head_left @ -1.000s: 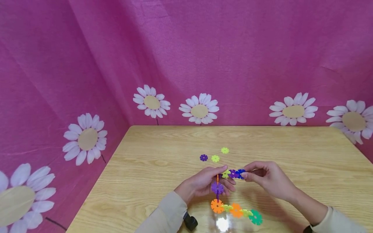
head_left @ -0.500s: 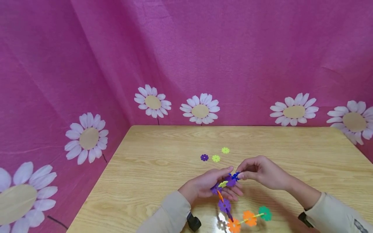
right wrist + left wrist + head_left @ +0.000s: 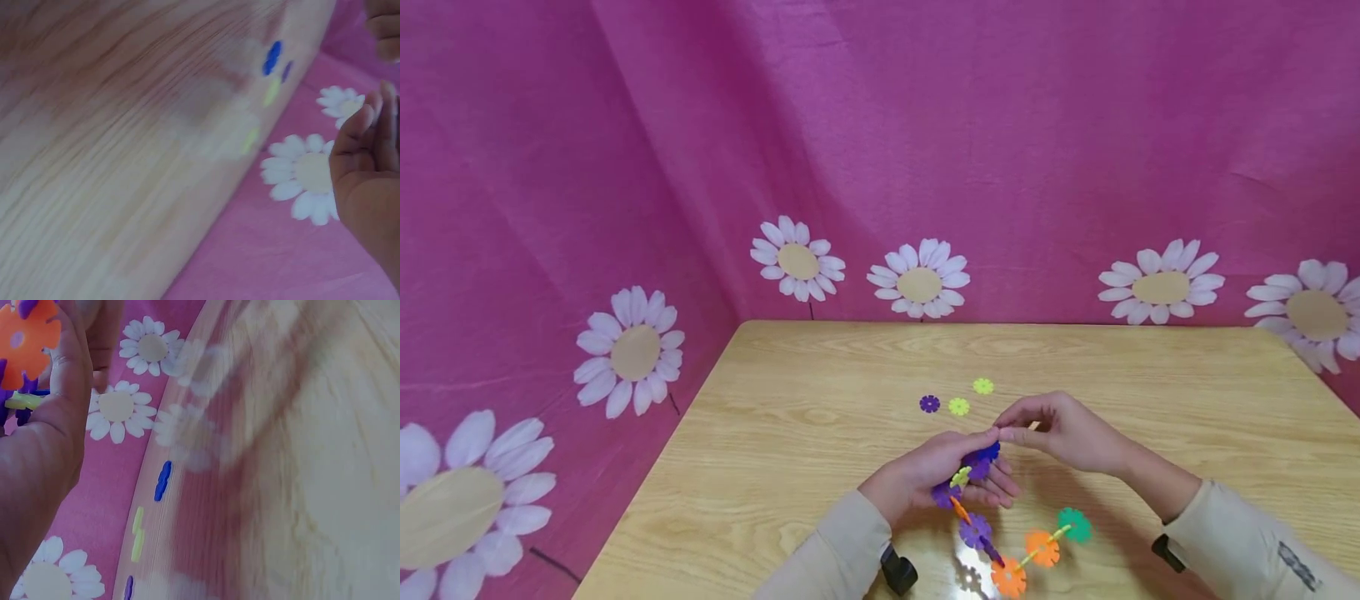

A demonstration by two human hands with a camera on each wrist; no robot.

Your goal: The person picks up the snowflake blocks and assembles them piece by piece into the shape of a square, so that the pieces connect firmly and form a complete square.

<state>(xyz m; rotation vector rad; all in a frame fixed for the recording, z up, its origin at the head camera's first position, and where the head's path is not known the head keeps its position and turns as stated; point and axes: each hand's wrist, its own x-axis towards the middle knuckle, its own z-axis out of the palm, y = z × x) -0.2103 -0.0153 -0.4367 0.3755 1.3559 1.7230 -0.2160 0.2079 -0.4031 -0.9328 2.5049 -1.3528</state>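
My left hand (image 3: 925, 473) is turned palm up and holds one end of a chain of interlocking flower-shaped discs (image 3: 975, 531), its thumb lying over the blue disc (image 3: 990, 451). From the palm the chain hangs toward the front through purple, yellow and orange discs to a green disc (image 3: 1074, 526). In the left wrist view an orange disc (image 3: 28, 347) shows beside that hand. My right hand (image 3: 1071, 433) has its thumb and index fingertips together at the left thumb's tip, just above the blue disc. Whether anything is between those fingertips is hidden.
Behind the hands a loose purple disc (image 3: 929, 404) and two yellow-green discs (image 3: 958, 407) (image 3: 983, 386) lie on the wooden table (image 3: 820, 375). A pink cloth with printed daisies (image 3: 1037, 167) rises at the table's back and left edges.
The right hand has moved left and its fingertips have gone from the blue disc to the left thumb's tip. The blue end has swung into the left palm; the chain's hanging part has shifted.
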